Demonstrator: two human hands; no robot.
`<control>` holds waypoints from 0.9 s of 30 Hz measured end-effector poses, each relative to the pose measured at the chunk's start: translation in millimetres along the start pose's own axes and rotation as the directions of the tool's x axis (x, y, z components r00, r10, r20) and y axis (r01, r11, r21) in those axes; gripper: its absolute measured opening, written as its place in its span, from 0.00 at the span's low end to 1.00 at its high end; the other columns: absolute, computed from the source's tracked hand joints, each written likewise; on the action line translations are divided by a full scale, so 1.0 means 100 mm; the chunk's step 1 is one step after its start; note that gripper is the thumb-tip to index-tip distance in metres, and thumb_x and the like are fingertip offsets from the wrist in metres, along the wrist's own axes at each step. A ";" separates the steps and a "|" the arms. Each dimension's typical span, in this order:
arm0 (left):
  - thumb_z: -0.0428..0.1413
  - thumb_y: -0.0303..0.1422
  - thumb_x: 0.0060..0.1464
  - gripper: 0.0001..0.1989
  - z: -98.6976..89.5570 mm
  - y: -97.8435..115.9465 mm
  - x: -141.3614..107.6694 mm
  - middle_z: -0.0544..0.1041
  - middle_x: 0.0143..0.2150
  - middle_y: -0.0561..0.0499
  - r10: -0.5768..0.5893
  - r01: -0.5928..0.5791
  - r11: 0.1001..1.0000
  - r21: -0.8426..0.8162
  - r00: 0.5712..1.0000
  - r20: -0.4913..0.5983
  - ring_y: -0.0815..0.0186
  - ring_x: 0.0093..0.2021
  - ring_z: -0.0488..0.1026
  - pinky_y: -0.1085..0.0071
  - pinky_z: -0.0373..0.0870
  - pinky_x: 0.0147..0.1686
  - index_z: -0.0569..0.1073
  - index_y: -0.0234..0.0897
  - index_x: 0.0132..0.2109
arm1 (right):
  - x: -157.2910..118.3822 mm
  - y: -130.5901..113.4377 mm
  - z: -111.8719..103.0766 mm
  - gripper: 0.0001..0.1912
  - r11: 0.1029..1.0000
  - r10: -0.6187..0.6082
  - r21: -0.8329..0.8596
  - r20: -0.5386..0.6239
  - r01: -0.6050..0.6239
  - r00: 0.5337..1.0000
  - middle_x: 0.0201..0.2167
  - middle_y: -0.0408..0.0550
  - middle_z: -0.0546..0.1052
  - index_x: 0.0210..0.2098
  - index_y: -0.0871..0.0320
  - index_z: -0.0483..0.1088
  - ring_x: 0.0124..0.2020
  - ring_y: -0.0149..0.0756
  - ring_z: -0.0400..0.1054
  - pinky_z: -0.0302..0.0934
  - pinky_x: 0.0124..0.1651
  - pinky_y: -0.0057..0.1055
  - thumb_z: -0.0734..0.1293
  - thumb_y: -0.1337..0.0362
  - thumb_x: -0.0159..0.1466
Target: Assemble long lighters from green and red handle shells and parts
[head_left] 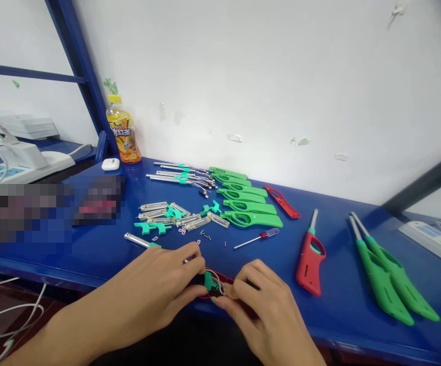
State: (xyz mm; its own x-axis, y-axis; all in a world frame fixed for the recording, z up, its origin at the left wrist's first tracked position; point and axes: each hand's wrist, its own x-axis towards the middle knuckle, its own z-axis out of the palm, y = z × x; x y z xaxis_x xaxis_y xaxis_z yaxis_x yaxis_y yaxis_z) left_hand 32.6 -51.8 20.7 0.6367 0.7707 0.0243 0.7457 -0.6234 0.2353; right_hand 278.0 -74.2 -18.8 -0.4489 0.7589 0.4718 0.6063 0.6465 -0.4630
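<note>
At the front edge of the blue table, a red lighter shell (226, 279) lies between my two hands, with a green trigger piece (208, 281) and white wires in it. My left hand (159, 284) grips the shell's left part, thumb and fingers pinched near the green piece. A metal tube (137, 240) sticks out beyond that hand's knuckles. With fingertips closed at the wires, my right hand (264, 305) holds the right part of the shell. Its curled fingers hide that end. Small screws (206, 235) and a screwdriver (258, 238) lie just behind the hands.
Green shell halves (253, 219), clear fuel tanks (198, 223), green triggers (142, 228) and metal tubes with wires (174, 178) lie behind. Assembled red (310, 264) and green lighters (380, 284) lie right. A bottle (124, 133) and white case (111, 164) stand back left.
</note>
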 end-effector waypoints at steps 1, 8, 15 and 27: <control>0.56 0.34 0.74 0.02 0.00 -0.01 0.00 0.77 0.51 0.52 -0.001 0.001 1.000 0.000 1.000 0.004 0.59 0.40 0.80 0.62 0.66 0.37 0.74 0.44 0.50 | 0.00 -0.01 0.00 0.15 1.000 -0.004 -0.001 0.005 0.004 1.000 0.33 0.42 0.75 0.34 0.53 0.68 0.36 0.38 0.67 0.60 0.37 0.35 0.68 0.60 0.78; 0.57 0.34 0.73 0.04 -0.06 0.06 0.01 0.78 0.50 0.50 -0.003 0.004 0.998 0.063 1.000 -0.008 0.58 0.39 0.80 0.62 0.68 0.37 0.75 0.42 0.51 | -0.05 -0.03 0.01 0.09 1.000 -0.001 -0.014 0.003 0.001 1.000 0.35 0.44 0.75 0.38 0.54 0.71 0.38 0.40 0.67 0.60 0.40 0.38 0.66 0.68 0.77; 0.57 0.36 0.73 0.06 -0.06 0.09 0.03 0.80 0.53 0.48 0.024 -0.019 0.991 0.134 0.999 -0.030 0.56 0.41 0.82 0.62 0.71 0.37 0.77 0.43 0.52 | -0.07 -0.02 0.07 0.09 0.998 -0.003 -0.070 -0.071 -0.002 0.997 0.35 0.45 0.76 0.39 0.53 0.70 0.36 0.40 0.68 0.59 0.40 0.38 0.65 0.68 0.78; 0.51 0.34 0.76 0.09 -0.06 0.10 0.01 0.80 0.49 0.47 0.078 -0.069 0.978 0.196 0.996 -0.039 0.55 0.40 0.81 0.61 0.69 0.33 0.76 0.40 0.51 | -0.07 -0.10 0.23 0.08 0.996 0.059 -0.046 -0.258 -0.074 0.964 0.34 0.44 0.77 0.41 0.53 0.68 0.36 0.40 0.69 0.57 0.39 0.37 0.64 0.71 0.78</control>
State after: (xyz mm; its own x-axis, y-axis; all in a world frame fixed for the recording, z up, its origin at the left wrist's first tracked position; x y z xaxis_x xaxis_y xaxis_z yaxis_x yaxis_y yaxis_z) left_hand 40.1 -56.4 28.8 0.6849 0.7242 0.0801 0.7239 -0.6889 0.0382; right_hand 259.6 -84.3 -34.8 -0.2278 0.7502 0.6208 0.6676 0.5844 -0.4613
